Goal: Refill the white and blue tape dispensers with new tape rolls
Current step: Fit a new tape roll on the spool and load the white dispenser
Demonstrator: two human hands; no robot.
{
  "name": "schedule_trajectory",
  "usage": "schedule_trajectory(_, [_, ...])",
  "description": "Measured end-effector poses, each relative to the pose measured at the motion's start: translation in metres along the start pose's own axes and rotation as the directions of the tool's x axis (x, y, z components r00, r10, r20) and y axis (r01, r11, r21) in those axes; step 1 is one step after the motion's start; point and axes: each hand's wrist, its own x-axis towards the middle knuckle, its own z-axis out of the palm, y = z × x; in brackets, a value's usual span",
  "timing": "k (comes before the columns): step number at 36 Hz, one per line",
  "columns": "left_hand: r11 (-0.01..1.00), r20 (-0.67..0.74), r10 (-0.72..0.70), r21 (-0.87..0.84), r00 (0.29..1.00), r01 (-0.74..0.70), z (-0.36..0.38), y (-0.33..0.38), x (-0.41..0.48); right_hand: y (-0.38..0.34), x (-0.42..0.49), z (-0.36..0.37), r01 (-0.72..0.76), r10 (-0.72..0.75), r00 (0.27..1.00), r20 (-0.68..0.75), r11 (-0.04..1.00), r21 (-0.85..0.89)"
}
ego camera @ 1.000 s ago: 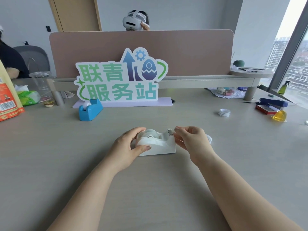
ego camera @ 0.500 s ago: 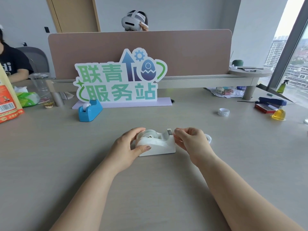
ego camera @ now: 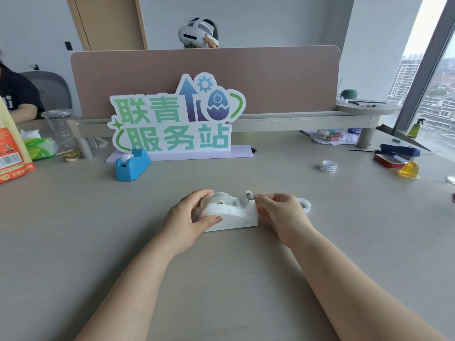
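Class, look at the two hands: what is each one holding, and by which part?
The left hand grips the white dispenser at its roll end; the right hand pinches at its cutter end.

- I read large green characters, 联青 over 服务站, on the cut-out sign (ego camera: 177, 119) standing at the back of the desk (ego camera: 73, 242).
- The orange packet (ego camera: 11, 153) at the left edge carries a barcode and small print, too small for me to read.
- A dark shirt (ego camera: 17, 94) at far left shows a pale letter "i"; the rest is cut off.
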Motion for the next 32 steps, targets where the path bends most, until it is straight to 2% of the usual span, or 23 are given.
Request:
schedule_trajectory(5, [1.0,0.0,-0.009,-0.003,1.0,0.009,0.0,-0.001,0.0,0.003,0.002,-0.001,0.03,-0.032,0.999,-0.036,0.997,-0.067])
schedule_trajectory(8, [1.0,-0.007,-0.005,-0.004,1.0,0.005,0.001,-0.002,-0.001,0.005,0.0,-0.001,0.048,-0.043,0.997,-0.062,0.996,0.079])
schedule_trajectory(10, [1.0,-0.022,0.0,0.005,1.0,0.0,0.001,-0.001,-0.002,0.003,-0.005,-0.001,0.094,-0.091,0.995,-0.038,0.99,0.103])
schedule_trajectory(18, [0.999,-0.07,0.015,0.039,0.997,-0.012,0.004,-0.001,-0.004,-0.001,-0.026,0.0,0.169,-0.153,0.983,0.103,0.972,-0.165])
schedule_trajectory(28, [0.999,-0.09,0.016,0.049,0.996,-0.012,0.004,-0.002,-0.004,-0.004,-0.033,0.004,0.212,-0.181,0.974,0.134,0.94,-0.269])
schedule_trajectory(32, [0.999,-0.114,0.016,0.046,0.993,-0.011,0.006,-0.001,-0.006,-0.003,-0.034,0.003,0.204,-0.182,0.976,0.118,0.957,-0.208])
